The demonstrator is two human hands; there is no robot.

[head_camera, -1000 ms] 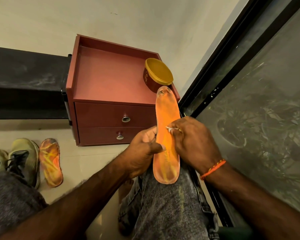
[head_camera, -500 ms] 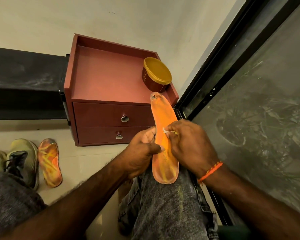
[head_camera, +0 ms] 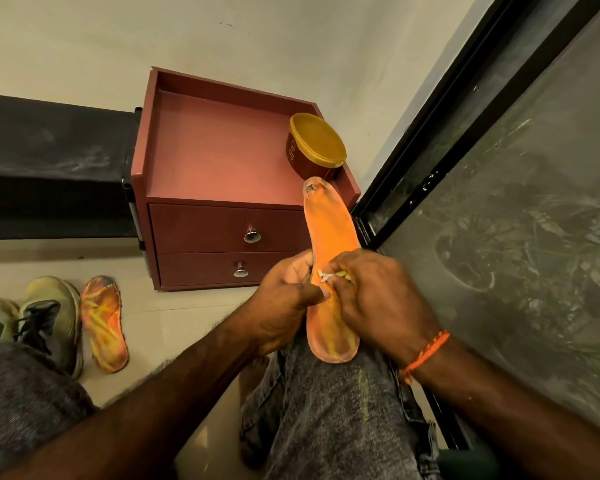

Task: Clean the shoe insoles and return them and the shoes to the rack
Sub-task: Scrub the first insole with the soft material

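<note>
Hands work together on a long orange foam insole (head_camera: 333, 233) resting heel-down on a grey-jeaned knee (head_camera: 329, 403). Left hand (head_camera: 284, 299) grips its edge; right hand (head_camera: 378, 299) pinches a small pale scrap (head_camera: 325, 276) against its surface. Second orange insole (head_camera: 103, 323) lies on the floor beside yellow-green sneakers (head_camera: 49, 317).

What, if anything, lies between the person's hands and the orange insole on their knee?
Nothing separates the left hand from the orange insole; it grips the edge directly. Under the right hand, a small pale scrap, perhaps cloth or tissue, sits pinched between its fingers and the insole surface.
</note>
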